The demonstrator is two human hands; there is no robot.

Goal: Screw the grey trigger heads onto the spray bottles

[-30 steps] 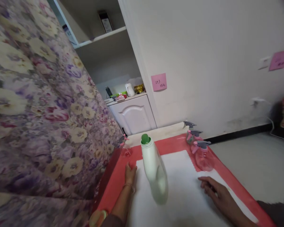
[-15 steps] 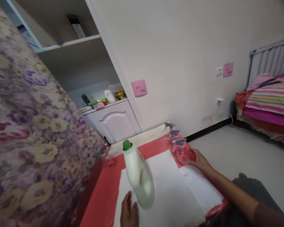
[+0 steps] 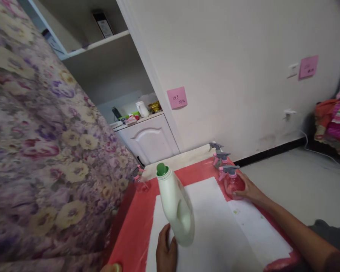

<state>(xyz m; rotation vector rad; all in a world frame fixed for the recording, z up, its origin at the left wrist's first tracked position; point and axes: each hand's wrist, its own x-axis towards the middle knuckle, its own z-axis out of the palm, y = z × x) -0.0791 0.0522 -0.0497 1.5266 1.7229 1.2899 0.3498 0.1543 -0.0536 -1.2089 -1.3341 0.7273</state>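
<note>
A pale green detergent jug (image 3: 178,211) with a green spout in its uncapped mouth stands on white paper (image 3: 215,223). Beside its lower left side is my left hand (image 3: 166,249), thumb and fingers apart; whether the fingertips touch the jug I cannot tell. My right hand (image 3: 248,189) is wrapped round the right side of a clear spray bottle (image 3: 232,185) with a grey and pink trigger head, at the table's right edge. Behind that bottle stand a second spray bottle (image 3: 222,159) and another grey trigger head (image 3: 215,146).
One more spray bottle (image 3: 141,183) stands at the left on the red table cover (image 3: 130,223). A floral curtain (image 3: 59,170) hangs close on the left. Behind are a white cabinet (image 3: 150,138) and the wall. A partly cut-off, unclear pale round thing (image 3: 117,267) shows at the bottom edge.
The whole view has shifted, so the table, jug and bottles appear farther right. My left hand stays beside the jug, and my right hand keeps its hold on the spray bottle.
</note>
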